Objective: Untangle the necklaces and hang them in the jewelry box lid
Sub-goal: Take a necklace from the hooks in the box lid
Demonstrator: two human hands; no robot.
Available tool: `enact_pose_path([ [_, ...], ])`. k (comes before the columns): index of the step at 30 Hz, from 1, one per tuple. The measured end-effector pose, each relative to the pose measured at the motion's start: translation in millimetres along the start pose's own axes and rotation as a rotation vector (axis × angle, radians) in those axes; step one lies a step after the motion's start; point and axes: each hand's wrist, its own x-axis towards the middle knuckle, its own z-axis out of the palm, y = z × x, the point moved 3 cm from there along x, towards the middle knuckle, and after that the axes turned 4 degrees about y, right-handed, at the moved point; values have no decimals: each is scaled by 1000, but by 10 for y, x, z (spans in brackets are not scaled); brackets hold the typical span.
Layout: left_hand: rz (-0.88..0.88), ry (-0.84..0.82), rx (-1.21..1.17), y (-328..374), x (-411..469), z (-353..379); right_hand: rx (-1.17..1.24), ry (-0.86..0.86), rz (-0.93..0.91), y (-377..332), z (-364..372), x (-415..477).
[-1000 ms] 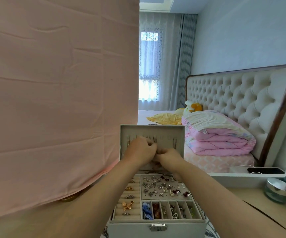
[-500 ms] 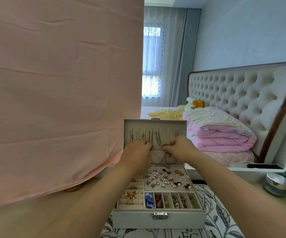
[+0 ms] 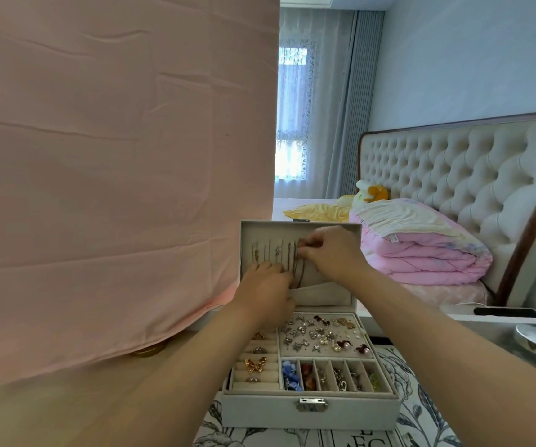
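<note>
Item: jewelry box lid [image 3: 248, 235], grey, standing upright at 12 o'clock of the open jewelry box [image 3: 308, 411]. Contents: necklaces [image 3: 276, 253], fine chains hanging in a row down the pale lining, upper ends along the hook row, lower ends toward the pouch [image 3: 323, 293] at 6 o'clock. One reddish chain [image 3: 299, 274] hangs at the 3 o'clock end of the row. Its top is under the right hand [image 3: 332, 253], whose thumb and fingers close in a pinch on it just below the lid's upper edge. Left hand [image 3: 265, 293]: at 7 o'clock of the lid, fingers bent against the lining over the lower chains (whether it holds one cannot be told, since the back of the hand hides the tips). Handling, as judged: very light, limp, slippery, quick to knot, liable to snap at thin links. Best taken by fingertips near the clasp end, the hanging length steadied lower down, never tugged. At 6 o'clock, in the tray: earrings [image 3: 321, 333] and rings [image 3: 255, 364].
</note>
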Motion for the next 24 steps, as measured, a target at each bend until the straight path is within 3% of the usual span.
enact_pose_path([
  [4, -10, -9, -52, -16, -25, -2, -319, -209, 3, 105, 181, -170],
  [7, -6, -10, -70, -33, -20, -3, -377, -169, 12, 162, 200, -240],
  [12, -7, -20, -91, -32, -79, -45, -349, -334, -43, 138, 222, -409],
  [15, -11, 18, -161, -15, -210, -175, -362, -328, -44, 20, 101, -488],
  [19, -57, 70, -270, 26, -570, -497, -236, -299, -43, -267, -93, -751],
  [24, -101, 70, -301, 56, -1289, -809, -32, -397, -30, -717, -100, -1375],
])
